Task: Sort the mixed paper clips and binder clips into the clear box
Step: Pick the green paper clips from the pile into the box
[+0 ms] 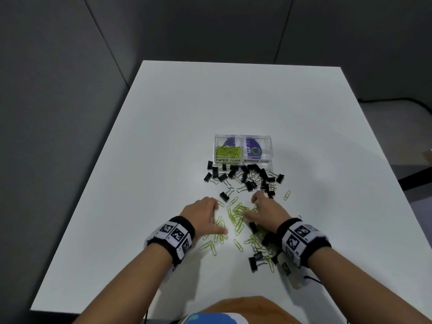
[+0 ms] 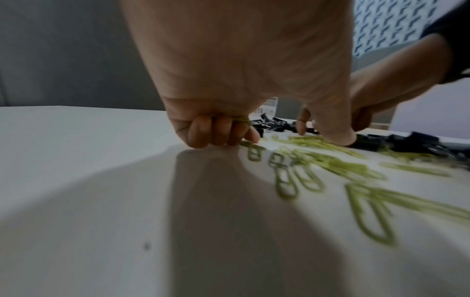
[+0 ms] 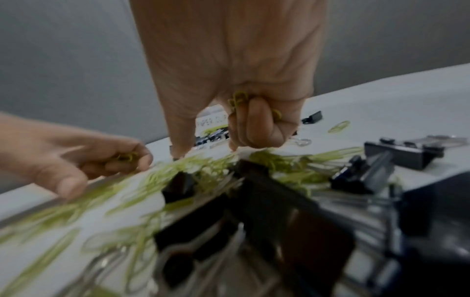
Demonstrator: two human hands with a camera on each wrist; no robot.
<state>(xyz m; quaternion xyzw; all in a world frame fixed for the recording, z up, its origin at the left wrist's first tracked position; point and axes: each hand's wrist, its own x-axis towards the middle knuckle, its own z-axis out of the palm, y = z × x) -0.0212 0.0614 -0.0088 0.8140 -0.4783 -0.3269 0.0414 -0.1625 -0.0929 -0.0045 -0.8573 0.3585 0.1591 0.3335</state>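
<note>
So this was somewhere mid-sort, I'd say less than halfway; the clear box sat on the white tabletop past the mess, with two compartments hand-labelled PAPER CLIPS and BINDER CLIPS. The paper clip side on the left had a decent heap of green clips in it; the binder clip side looked like it had nothing in it yet, just the purple label showing through the bottom.

Loads still left out; a whole cluster of black binder clips was lying just in front of the box, a few more were down by the right wrist, and loose green paper clips were scattered between the two hands.

Both hands were down on the tabletop in that scatter; the left hand had its fingers curled under with a bit of green wire peeking out between them in the wrist view, so it was holding some clips, thumb stretched out flat among the loose ones. The right hand was balled up tight round a bunch of green paper clips too; you could see them poking out of the fist.

My guess is the paper clips get finished first, then the binder clips.
</note>
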